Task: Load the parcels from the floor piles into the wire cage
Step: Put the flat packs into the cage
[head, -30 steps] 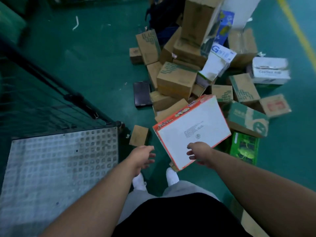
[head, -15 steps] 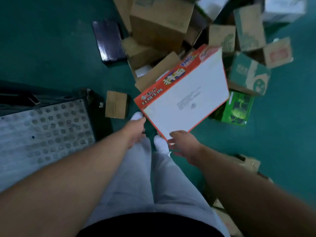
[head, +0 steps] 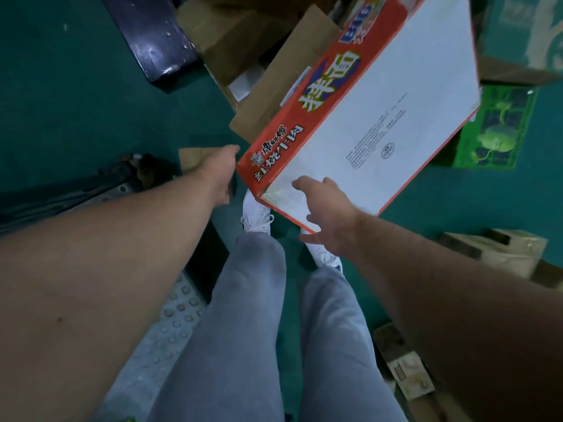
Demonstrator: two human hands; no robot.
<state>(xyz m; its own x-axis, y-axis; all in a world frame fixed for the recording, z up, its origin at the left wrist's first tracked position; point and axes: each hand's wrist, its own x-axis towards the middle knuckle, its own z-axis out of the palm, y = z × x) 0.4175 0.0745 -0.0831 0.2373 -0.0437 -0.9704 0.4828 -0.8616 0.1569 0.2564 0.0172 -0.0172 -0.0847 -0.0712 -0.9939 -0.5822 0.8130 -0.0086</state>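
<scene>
A large flat carton [head: 405, 95], white on its face with a red printed side, leans tilted on the pile just past my white shoes. My right hand [head: 327, 214] lies with spread fingers on the white face at the near corner, its thumb beyond the lower edge. My left hand [head: 217, 170] reaches with straight fingers to the red side at the left corner; contact there is unclear. The wire cage shows only as a perforated metal floor plate [head: 170, 324] and a dark frame at the lower left.
A small brown box [head: 190, 155] lies behind my left hand. A black flat parcel [head: 152, 35], brown cartons [head: 268, 86], a green box [head: 493, 129] and a teal carton [head: 524, 25] ring the big carton. More brown boxes [head: 502, 251] lie on the green floor to the right.
I have leaned down closer to the big carton. My left hand has come up to its left corner, and my right hand has spread over the near corner.
</scene>
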